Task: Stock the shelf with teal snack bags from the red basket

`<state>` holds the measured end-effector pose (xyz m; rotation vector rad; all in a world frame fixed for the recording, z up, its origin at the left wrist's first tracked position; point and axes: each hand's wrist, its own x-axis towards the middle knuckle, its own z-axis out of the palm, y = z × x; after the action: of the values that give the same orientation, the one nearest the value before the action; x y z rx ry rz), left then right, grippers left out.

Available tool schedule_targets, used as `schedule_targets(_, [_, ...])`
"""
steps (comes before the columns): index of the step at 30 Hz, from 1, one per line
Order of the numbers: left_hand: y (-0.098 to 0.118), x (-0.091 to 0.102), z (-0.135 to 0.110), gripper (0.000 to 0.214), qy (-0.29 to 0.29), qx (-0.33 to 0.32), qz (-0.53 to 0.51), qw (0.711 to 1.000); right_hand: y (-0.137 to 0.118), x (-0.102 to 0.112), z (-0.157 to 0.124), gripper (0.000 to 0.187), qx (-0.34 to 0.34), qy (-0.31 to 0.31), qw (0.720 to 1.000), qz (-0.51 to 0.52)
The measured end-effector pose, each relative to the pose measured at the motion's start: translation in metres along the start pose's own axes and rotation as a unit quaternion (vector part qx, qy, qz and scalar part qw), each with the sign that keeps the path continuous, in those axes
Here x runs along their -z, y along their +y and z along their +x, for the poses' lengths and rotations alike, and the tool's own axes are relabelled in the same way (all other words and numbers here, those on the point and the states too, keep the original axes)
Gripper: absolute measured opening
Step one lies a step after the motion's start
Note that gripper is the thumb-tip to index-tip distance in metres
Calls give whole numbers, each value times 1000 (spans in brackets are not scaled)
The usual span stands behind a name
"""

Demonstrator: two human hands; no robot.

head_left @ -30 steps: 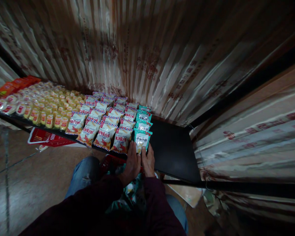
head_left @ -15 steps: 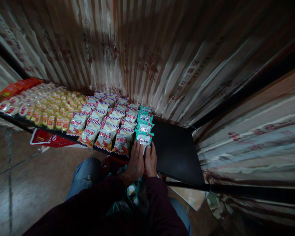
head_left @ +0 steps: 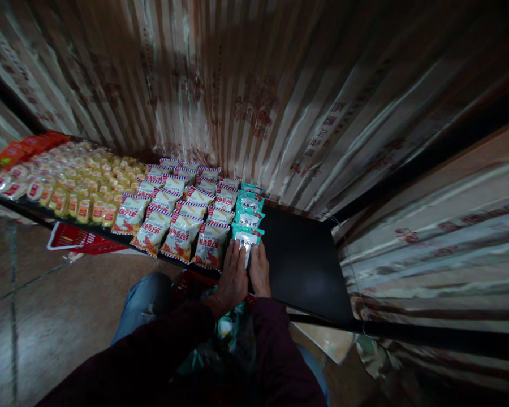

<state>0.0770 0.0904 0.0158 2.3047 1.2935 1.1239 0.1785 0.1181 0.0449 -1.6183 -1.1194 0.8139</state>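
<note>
My left hand (head_left: 233, 275) lies with fingers stretched out and close together over the lower left front of a teal-and-white snack bag (head_left: 246, 236). From the other side, my right hand (head_left: 260, 271) rests its straight fingers along the lower right edge of this bag. It is the front one in a row of teal snack bags, which lean one behind another on a black shelf (head_left: 303, 254). Left of my hands stand several rows of white snack bags (head_left: 181, 233) with red lettering and striped tops. The lower end of the front teal bag is hidden by my hands.
Small yellow and white wrapped snacks (head_left: 78, 189) and orange packs (head_left: 23, 150) fill the shelf's left part. Striped plastic sheeting (head_left: 254, 102) hangs behind. A red basket (head_left: 78, 240) stands below the shelf, and teal packs (head_left: 224, 333) lie beneath my arms. A black post (head_left: 407, 152) slants at right.
The view has shifted slightly. Both hands stay on the front teal bag, which has hardly moved; a little more of its lettering shows.
</note>
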Motion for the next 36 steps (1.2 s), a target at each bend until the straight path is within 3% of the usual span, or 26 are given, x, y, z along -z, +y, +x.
schedule_targets(10, [0,-1,2,71,20,-2,8,1000,2,-2,-2,70,-14,12,999,-29])
schedule_targets(23, [-10,-9,-2,60,27,-21,56,998,13,-3,-6,66,30,19,994,-99])
schedule_targets(32, [-5,1,-15,58,-2,-36,69,997,23,0,-38,72,30,63,993,-97])
schedule_targets(36, [3,10,-38,58,-27,-36,50,998,28,2,-63,63,73,122,986,-86])
